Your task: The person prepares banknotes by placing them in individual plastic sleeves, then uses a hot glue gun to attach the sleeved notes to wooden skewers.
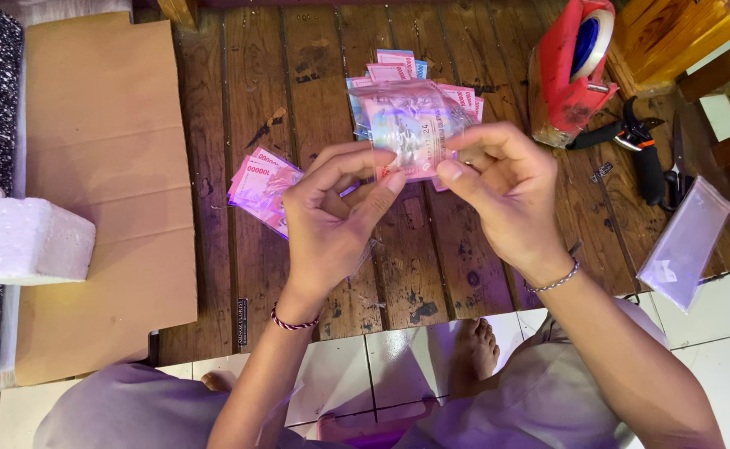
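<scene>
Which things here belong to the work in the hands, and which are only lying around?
In use: left hand and right hand hold a banknote in a clear sleeve; pink banknotes; banknote pile.

Lying about: red tape dispenser, scissors, cardboard sheet, foam block.

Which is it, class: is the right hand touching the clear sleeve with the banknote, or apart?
Touching. The head view shows the right hand pinching the clear sleeve at its lower edge between thumb and fingertips.

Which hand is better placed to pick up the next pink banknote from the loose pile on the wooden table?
Probably the left hand: the pink banknote pile lies just beside it.
</scene>
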